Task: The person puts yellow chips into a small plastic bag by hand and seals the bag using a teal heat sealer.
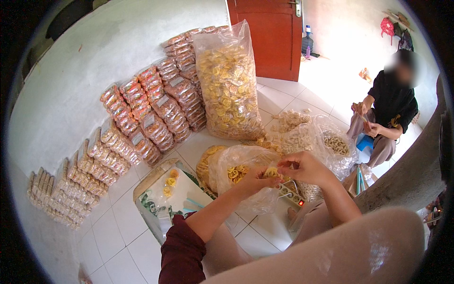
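Observation:
My left hand [260,179] and my right hand [300,168] meet over an open clear plastic bag [221,181] of yellow curled snacks [237,173]. Between them is a small yellow piece [271,172], like the snacks in the bag, with the fingers of my left hand closed around it. The right fingertips are at its other side; whether they grip it is hard to tell. Left of the bag, a low table [142,177] bears a few yellow snacks [171,182] in a row on clear plastic and a light-blue strip [194,202].
A tall plastic sack [228,92] of yellow snacks stands behind. Stacked snack packs [152,117] line the wall. A power strip [291,195] with a lit switch lies below my hands. Bags of pale snacks [335,142] are at the right, near another seated person [390,103].

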Demonstrator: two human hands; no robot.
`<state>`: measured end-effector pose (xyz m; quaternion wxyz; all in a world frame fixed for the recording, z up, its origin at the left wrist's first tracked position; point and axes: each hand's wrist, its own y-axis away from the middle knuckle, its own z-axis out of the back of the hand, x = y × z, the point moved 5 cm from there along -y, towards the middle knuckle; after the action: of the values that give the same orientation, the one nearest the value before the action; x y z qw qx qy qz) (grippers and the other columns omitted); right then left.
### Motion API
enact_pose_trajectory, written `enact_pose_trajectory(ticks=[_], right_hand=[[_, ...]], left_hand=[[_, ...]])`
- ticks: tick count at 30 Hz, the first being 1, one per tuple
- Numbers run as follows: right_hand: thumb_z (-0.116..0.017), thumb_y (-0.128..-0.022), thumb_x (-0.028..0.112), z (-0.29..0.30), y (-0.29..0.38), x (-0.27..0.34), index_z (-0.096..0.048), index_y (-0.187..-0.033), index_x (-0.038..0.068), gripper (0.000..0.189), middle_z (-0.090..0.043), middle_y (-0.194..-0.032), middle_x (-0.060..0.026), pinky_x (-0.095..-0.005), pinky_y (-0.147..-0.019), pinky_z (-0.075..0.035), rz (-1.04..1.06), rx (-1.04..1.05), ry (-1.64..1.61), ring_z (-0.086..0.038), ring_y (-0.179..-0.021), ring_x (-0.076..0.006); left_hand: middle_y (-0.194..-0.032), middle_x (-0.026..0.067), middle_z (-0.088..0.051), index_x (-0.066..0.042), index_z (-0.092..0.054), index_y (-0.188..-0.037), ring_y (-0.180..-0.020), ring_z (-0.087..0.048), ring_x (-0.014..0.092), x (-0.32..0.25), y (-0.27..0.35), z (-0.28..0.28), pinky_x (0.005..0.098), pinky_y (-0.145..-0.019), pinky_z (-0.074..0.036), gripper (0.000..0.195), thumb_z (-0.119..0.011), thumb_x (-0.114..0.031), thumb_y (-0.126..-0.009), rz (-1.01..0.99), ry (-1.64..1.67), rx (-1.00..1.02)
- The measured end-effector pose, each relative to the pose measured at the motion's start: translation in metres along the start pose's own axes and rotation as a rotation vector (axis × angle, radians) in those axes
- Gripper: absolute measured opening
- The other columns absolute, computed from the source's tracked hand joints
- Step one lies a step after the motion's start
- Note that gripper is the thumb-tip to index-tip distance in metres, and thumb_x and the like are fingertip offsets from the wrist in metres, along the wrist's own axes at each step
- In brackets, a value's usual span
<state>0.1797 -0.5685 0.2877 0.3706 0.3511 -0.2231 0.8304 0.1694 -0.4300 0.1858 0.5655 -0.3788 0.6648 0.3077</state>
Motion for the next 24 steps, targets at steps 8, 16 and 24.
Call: enact_pose_trajectory(ticks=[8, 16, 24], right_hand=[[-0.064, -0.077, 0.010, -0.009, -0.010, -0.012, -0.064, -0.086, 0.003, 0.011, -0.062, -0.071, -0.0109, -0.0298, -0.059, -0.046, 0.165, -0.057, -0.024, -0.058, -0.062, -0.0185], [-0.059, -0.081, 0.005, -0.020, -0.018, 0.001, -0.055, -0.081, 0.000, 0.006, -0.061, -0.069, -0.0120, -0.0291, -0.056, -0.047, 0.205, -0.011, -0.090, -0.060, -0.061, -0.0170], [-0.057, -0.083, 0.002, -0.041, -0.042, 0.024, -0.055, -0.087, 0.001, 0.005, -0.063, -0.079, -0.0104, -0.0291, -0.066, -0.048, 0.271, -0.048, 0.064, -0.062, -0.074, -0.0190]], left_hand=[[-0.092, 0.0023, -0.064, -0.003, -0.060, -0.102, -0.086, -0.058, 0.009, -0.006, 0.001, 0.000, 0.0234, -0.076, -0.046, 0.031, -0.067, -0.026, -0.082, -0.005, -0.002, -0.026], [-0.089, 0.0012, -0.063, -0.004, -0.062, -0.101, -0.084, -0.058, 0.007, -0.005, 0.005, 0.012, 0.0218, -0.074, -0.046, 0.029, -0.068, -0.025, -0.082, -0.050, -0.037, -0.075], [-0.098, 0.0089, -0.063, -0.004, -0.057, -0.105, -0.084, -0.062, 0.016, -0.014, 0.039, 0.034, 0.0274, -0.073, -0.049, 0.034, -0.061, -0.032, -0.086, 0.088, 0.264, -0.034]])
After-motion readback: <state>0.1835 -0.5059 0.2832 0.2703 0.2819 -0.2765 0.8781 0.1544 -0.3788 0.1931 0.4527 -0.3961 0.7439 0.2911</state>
